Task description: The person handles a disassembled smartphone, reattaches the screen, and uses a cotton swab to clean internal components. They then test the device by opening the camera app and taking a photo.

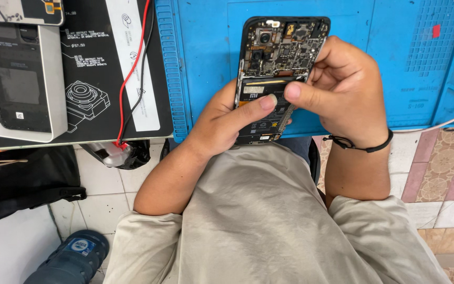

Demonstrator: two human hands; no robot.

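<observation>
1. Smartphone [274, 58] with its back cover off is held upright over the near edge of the blue silicone work mat [206, 52], circuit board and camera modules exposed at the top, black battery [261, 108] below.
2. The left hand [227, 118] cradles the phone from behind and below, fingers curled around its lower half; its thumb lies flat across the battery, pressing on it.
3. The right hand [342, 87] closes loosely around the phone's right edge, fingers bent behind the frame, thumb tip pushed onto the battery's upper edge, almost meeting the left thumb.
4. A black cord bracelet [361, 144] circles the right wrist.
5. To the left, a black printed mat [90, 68] carries a grey device [19, 79], with red and black wires [132, 73] running down to a small tool [114, 152] at the bench edge.
</observation>
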